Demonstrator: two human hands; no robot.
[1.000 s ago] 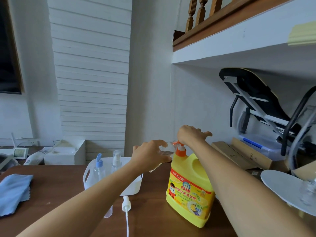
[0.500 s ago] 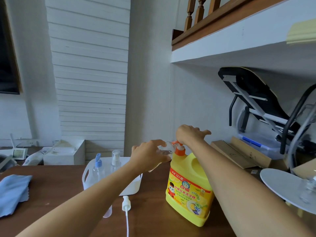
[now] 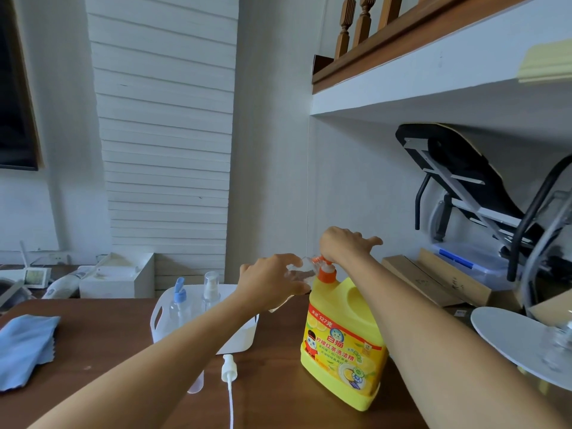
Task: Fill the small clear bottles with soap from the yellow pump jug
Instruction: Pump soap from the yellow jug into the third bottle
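Observation:
The yellow pump jug [image 3: 343, 342] stands on the brown table, its orange pump [image 3: 325, 269] on top. My right hand [image 3: 343, 246] rests on the pump head with fingers spread. My left hand [image 3: 272, 281] grips a small clear bottle [image 3: 298, 274] held up against the pump's spout. A white basket [image 3: 238, 339] behind my left forearm holds two more small bottles, one with a blue cap [image 3: 179, 300] and one with a clear cap [image 3: 211, 289]. A loose white spray top with its tube [image 3: 228, 374] lies on the table.
A blue cloth [image 3: 26, 348] lies at the table's left edge. A white round plate [image 3: 513, 339] with a glass object juts in at the right. White boxes [image 3: 117, 277] and cardboard boxes [image 3: 433, 283] stand behind the table, near the wall.
My right hand has sunk slightly on the pump. My left hand keeps the clear bottle at the spout.

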